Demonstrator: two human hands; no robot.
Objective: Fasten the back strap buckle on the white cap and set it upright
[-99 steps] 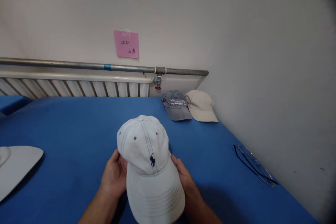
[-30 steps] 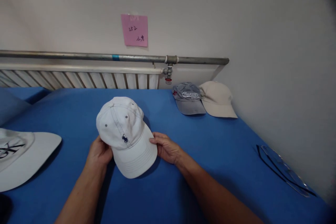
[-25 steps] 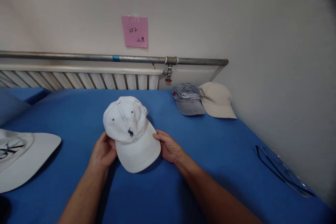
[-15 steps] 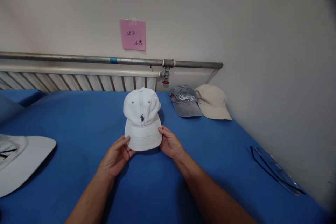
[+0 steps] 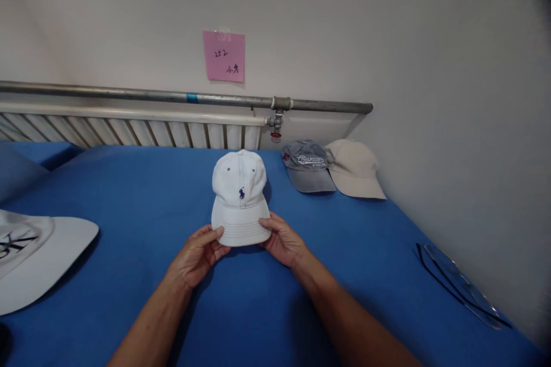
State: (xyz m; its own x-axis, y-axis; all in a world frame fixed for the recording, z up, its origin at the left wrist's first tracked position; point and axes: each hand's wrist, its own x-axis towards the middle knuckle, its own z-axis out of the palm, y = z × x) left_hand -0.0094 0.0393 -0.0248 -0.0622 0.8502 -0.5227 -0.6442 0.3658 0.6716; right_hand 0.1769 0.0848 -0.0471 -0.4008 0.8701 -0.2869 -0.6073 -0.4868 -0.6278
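Both hands (image 5: 241,243) on white cap (image 5: 239,195)

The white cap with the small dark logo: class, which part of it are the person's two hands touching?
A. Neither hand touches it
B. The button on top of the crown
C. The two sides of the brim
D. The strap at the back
C. The left hand and the right hand each have fingers on one side of the brim of the white cap, which sits on the blue surface with its brim toward the camera.
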